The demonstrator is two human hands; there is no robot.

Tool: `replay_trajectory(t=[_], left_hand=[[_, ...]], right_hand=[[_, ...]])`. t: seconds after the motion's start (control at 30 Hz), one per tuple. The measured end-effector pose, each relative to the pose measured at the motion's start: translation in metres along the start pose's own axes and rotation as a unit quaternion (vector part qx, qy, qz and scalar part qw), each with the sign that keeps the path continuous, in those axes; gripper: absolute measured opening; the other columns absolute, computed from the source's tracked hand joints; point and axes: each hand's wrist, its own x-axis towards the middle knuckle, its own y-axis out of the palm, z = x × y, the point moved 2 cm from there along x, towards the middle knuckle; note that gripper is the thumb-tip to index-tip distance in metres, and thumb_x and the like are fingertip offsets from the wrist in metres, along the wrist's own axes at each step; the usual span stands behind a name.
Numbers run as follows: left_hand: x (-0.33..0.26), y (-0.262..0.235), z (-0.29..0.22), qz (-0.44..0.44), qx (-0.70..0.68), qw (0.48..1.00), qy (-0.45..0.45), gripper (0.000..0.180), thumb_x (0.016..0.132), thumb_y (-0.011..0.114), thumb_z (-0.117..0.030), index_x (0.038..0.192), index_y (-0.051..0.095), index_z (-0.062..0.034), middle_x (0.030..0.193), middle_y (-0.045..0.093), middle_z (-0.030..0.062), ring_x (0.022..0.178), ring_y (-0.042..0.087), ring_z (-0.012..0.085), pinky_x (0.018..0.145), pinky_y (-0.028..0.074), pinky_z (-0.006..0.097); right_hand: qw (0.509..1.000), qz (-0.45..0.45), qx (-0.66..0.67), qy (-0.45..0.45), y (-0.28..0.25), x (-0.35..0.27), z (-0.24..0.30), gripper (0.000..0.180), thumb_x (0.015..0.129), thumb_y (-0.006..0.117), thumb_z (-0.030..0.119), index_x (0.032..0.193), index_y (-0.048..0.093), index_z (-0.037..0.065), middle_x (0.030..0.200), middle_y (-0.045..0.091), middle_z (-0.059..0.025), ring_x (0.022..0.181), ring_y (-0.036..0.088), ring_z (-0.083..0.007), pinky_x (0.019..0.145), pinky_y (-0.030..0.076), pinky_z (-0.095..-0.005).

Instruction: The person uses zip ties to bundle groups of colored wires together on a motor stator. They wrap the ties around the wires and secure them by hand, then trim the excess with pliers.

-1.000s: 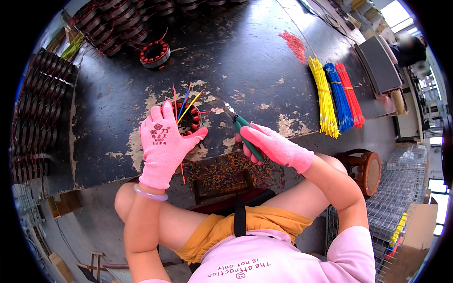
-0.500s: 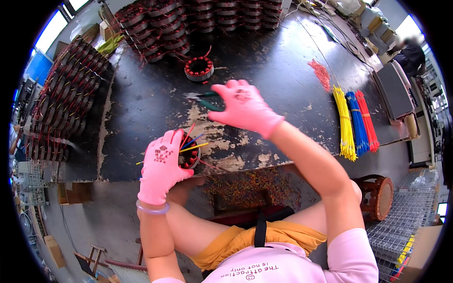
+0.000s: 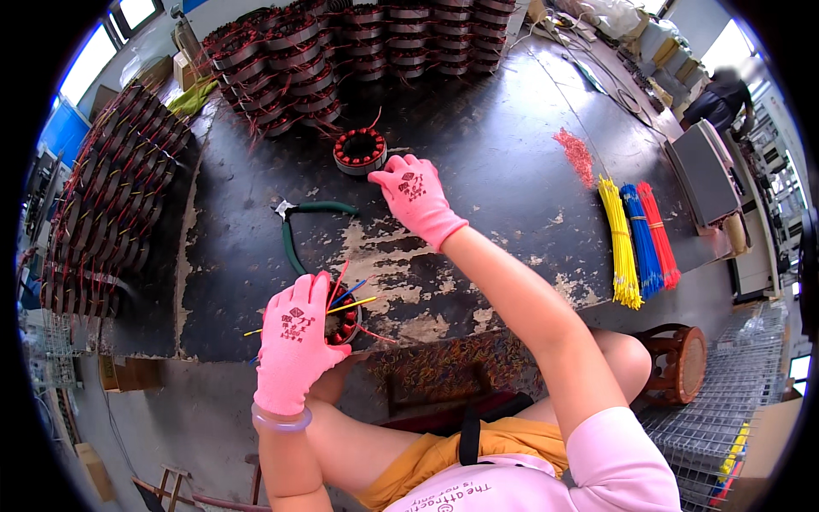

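My left hand (image 3: 294,346), in a pink glove, is closed around a motor stator (image 3: 348,322) at the table's front edge. Red, blue and yellow wires stick out of this stator's ring. My right hand (image 3: 415,198), also in a pink glove, is low over the table with thumb and fingers pinched together; what lies between the fingertips, if anything, is hidden. Just beyond those fingertips a second stator (image 3: 360,152) with red windings rests on the table. Cutting pliers (image 3: 294,226) with green handles lie spread on the tabletop, left of my right hand.
Stacked stators (image 3: 290,72) line the far side, and another bank of them (image 3: 128,200) stands at left. To the right lie yellow wires (image 3: 620,243), blue wires (image 3: 641,239), red wires (image 3: 659,235) and a heap of small red pieces (image 3: 574,156). A person (image 3: 723,102) is at far right.
My right hand has let go of the pliers, which now lie on the table, and has moved toward the second stator with its fingers pinched. My left hand still holds its stator.
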Motion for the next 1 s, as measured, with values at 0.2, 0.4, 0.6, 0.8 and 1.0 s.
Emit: replay_trajectory(t=[0.2,0.4,0.6,0.8,1.0], left_hand=[[0.002,-0.003,0.001,0.024,0.004,1.0,-0.019,0.098,0.06,0.093,-0.029,0.144,0.048,-0.0052,0.133,0.055,0.0129,0.123,0.056,0.0331,0.108,0.043,0.045],[0.001,0.001,0.004,0.011,0.001,1.0,-0.01,0.099,0.058,0.093,-0.028,0.142,0.049,-0.0002,0.13,0.055,0.0152,0.117,0.057,0.0363,0.104,0.045,0.045],[0.003,0.001,0.004,0.024,0.005,1.0,-0.016,0.1,0.06,0.093,-0.033,0.144,0.047,-0.0051,0.131,0.055,0.0133,0.121,0.057,0.0333,0.107,0.044,0.045],[0.0,0.003,0.011,0.033,0.001,0.999,-0.028,0.099,0.06,0.093,-0.033,0.143,0.048,-0.0039,0.131,0.056,0.0134,0.122,0.056,0.0334,0.107,0.044,0.044],[0.005,0.002,0.004,0.011,-0.004,1.0,-0.008,0.096,0.059,0.091,-0.031,0.141,0.05,-0.0014,0.131,0.056,0.0145,0.12,0.057,0.0338,0.106,0.044,0.043]], right_hand=[[0.999,0.018,-0.01,-0.034,0.014,0.017,-0.008,0.025,0.092,0.063,0.019,0.112,0.077,0.026,0.116,0.068,-0.0014,0.113,0.061,-0.0246,0.096,0.048,-0.0414],[0.998,0.057,0.001,-0.013,0.018,0.034,-0.01,0.022,0.094,0.063,0.024,0.112,0.077,0.026,0.116,0.068,-0.0002,0.113,0.061,-0.0225,0.096,0.049,-0.0407],[0.993,0.111,-0.034,-0.029,0.01,0.029,-0.006,0.015,0.094,0.065,0.025,0.105,0.074,0.02,0.111,0.067,-0.003,0.111,0.062,-0.0223,0.094,0.05,-0.0406],[0.967,0.113,-0.174,-0.147,-0.041,-0.06,0.036,0.011,0.09,0.062,0.02,0.096,0.065,0.011,0.097,0.059,-0.006,0.096,0.059,-0.0235,0.081,0.047,-0.0376],[0.979,0.157,0.125,-0.041,-0.149,-0.195,0.041,0.031,0.089,0.072,0.021,0.118,0.069,0.011,0.117,0.065,-0.0036,0.109,0.061,-0.0243,0.093,0.05,-0.0424]])
